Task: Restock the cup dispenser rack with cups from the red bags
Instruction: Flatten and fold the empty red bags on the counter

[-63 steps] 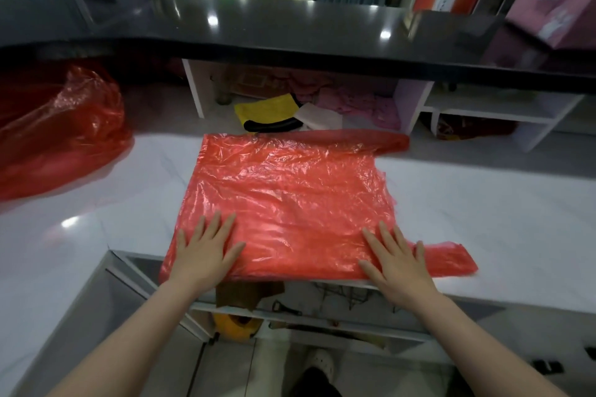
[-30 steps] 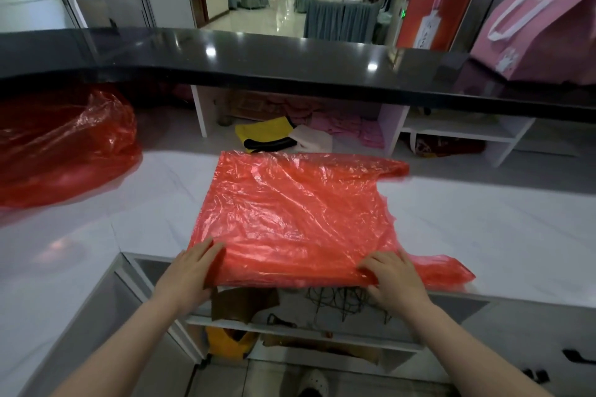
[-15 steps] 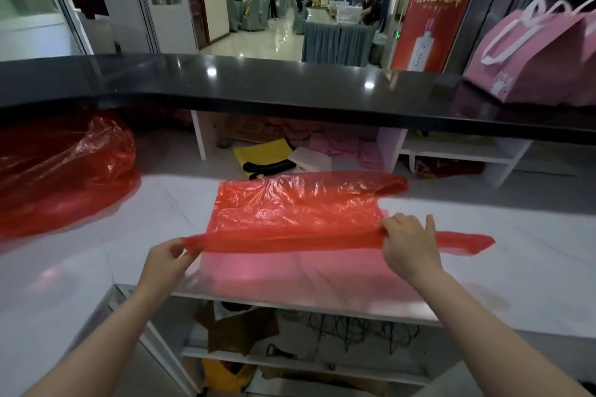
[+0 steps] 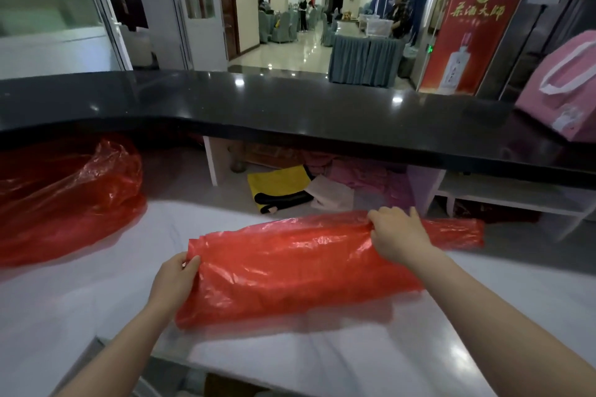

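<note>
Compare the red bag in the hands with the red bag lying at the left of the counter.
The folded red bag lies as a flat band; the crumpled red bag is puffed up in a loose heap. The left hand and right hand grip the folded red bag at its ends; nothing touches the crumpled red bag. Both are thin, glossy red plastic on the white counter.

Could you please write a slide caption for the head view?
Both hands, left hand and right hand, pinch a folded red bag on the white counter.

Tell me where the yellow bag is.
Head view: the yellow bag lies mid-frame under the black counter, beyond the folded red bag, left of the white item.
</note>
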Available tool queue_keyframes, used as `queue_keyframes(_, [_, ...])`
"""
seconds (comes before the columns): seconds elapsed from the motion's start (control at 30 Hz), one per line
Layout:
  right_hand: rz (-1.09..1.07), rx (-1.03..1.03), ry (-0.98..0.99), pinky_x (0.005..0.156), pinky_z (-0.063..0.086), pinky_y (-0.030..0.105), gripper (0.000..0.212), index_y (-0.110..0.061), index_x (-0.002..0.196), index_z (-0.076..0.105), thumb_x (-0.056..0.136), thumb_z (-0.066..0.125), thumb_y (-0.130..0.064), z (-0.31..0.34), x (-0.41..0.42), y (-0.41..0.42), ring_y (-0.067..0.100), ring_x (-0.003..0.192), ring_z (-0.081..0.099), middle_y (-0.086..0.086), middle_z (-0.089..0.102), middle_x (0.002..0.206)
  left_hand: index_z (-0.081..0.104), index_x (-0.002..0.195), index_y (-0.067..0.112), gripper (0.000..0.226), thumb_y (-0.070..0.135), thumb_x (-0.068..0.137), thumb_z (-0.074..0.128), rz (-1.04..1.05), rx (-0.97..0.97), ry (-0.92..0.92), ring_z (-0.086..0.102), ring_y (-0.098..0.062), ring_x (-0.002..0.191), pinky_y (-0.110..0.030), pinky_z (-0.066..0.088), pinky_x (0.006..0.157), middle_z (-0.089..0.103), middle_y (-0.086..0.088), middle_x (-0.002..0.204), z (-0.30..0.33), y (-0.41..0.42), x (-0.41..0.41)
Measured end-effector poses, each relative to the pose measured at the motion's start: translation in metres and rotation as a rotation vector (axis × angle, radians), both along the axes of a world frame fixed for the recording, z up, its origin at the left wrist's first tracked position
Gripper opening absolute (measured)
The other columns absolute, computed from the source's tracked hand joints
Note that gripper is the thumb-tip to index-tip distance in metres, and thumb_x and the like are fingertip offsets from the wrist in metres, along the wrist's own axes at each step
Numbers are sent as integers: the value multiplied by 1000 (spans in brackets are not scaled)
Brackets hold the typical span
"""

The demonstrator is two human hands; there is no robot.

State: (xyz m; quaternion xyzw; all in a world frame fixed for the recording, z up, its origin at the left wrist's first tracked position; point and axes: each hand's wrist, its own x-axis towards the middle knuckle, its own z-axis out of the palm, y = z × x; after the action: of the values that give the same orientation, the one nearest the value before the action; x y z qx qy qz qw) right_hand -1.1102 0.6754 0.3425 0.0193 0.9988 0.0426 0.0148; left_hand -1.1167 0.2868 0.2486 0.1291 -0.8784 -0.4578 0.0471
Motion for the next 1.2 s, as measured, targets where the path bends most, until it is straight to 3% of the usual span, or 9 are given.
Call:
queue_keyframes(0.17, [241,-90,-72,96,35,39,20,-17,109,51,95,38,-23,-31,-47,-5,28,113,51,6,56,120,60,88,10,19,19,97,46,43,-210,-60,60,-33,87,-38,42,72,65,-10,87,-19,-4,-12])
queue_keyframes(0.33, [344,-137,-193,80,41,37,17,-14,108,44,99,38,-27,-64,-85,-4,32,103,58,11,60,114,53,97,11,19,26,100,41,134,-386,-79,61,-41,92,-40,39,72,66,-19,94,-26,-8,-22])
queue_keyframes(0.63, [402,-71,-88,83,44,36,19,-18,113,50,96,41,-19,-106,-125,1,27,108,51,6,51,118,43,92,16,26,40,99,38,187,-408,-162,60,-43,88,-40,39,70,65,-22,92,-31,-3,-30])
queue_keyframes(0.8, [322,-73,16,78,47,39,14,-17,105,53,93,46,-14,-116,-122,-2,30,102,55,7,57,109,41,129,15,42,37,94,49,209,-403,-41,56,-44,105,-48,45,86,58,-20,120,-19,8,-37])
queue_keyframes(0.9, [295,-79,39,77,47,40,17,-17,109,54,94,45,-13,-117,-120,-4,30,101,57,6,59,109,41,141,10,57,30,91,58,8,-629,96,38,-41,131,-52,33,106,39,-21,145,-16,21,-47])
queue_keyframes(0.97, [276,-66,35,81,46,40,21,-18,114,54,96,43,-15,-115,-118,-4,29,106,56,5,60,114,31,149,22,60,43,95,47,-176,-755,56,20,-33,144,-52,17,115,23,-11,157,-20,31,-56])
queue_keyframes(1.03, [230,-37,92,99,39,45,28,-18,121,55,96,44,-16,-111,-114,-7,30,124,48,6,58,127,11,152,34,64,58,95,28,-280,-798,-56,1,-27,148,-52,2,116,4,-1,162,-28,37,-66])
queue_keyframes(1.1, [221,-79,229,114,16,54,35,-13,127,56,92,49,-12,-102,-104,-18,30,141,29,8,49,142,-2,151,40,68,67,90,16,-317,-796,-147,-8,-26,148,-55,-5,115,-6,2,161,-36,40,-76])
queue_keyframes(1.2, [332,-185,215,114,-9,52,48,-19,142,43,95,39,-26,-89,-90,-49,22,148,8,2,30,155,-2,150,41,73,72,85,7,-341,-803,-189,-5,-26,148,-59,-5,113,-1,1,162,-43,44,-83])
